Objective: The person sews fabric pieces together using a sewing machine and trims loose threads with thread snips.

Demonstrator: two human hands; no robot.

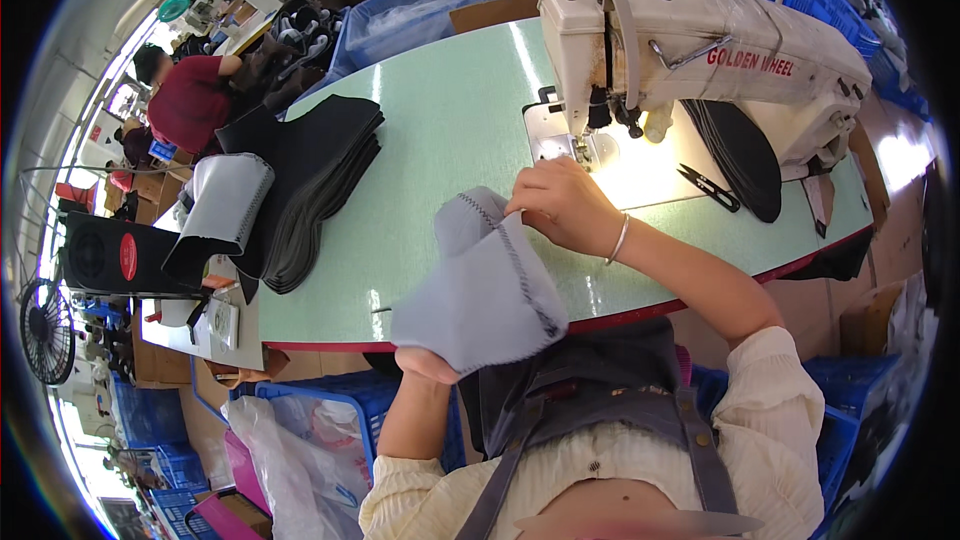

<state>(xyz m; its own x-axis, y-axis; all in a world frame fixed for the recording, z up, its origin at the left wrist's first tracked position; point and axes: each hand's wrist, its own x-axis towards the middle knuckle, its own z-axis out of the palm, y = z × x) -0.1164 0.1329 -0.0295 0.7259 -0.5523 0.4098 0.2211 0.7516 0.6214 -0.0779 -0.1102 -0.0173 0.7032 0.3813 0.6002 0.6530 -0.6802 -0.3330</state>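
Observation:
A light grey boot-shaped fabric lining (470, 290), with dark zigzag stitching along its seams, is held up over the table's front edge. My left hand (425, 365) grips its lower left end; the fabric hides most of those fingers. At the upper right of the lining, my right hand (565, 205) pinches the seam edge between thumb and fingers. A bracelet circles that wrist. Just beyond the right hand stands a white sewing machine (700, 45), its lamp lit, with the needle area close to the knuckles.
Stacked dark boot-shaped pieces (320, 180) lie at the left, a grey stitched piece (230, 200) beside them. Thread snips (710, 188) and dark curved pieces (735, 160) rest by the machine on the green table (440, 110). A person in red (190, 100) works farther left.

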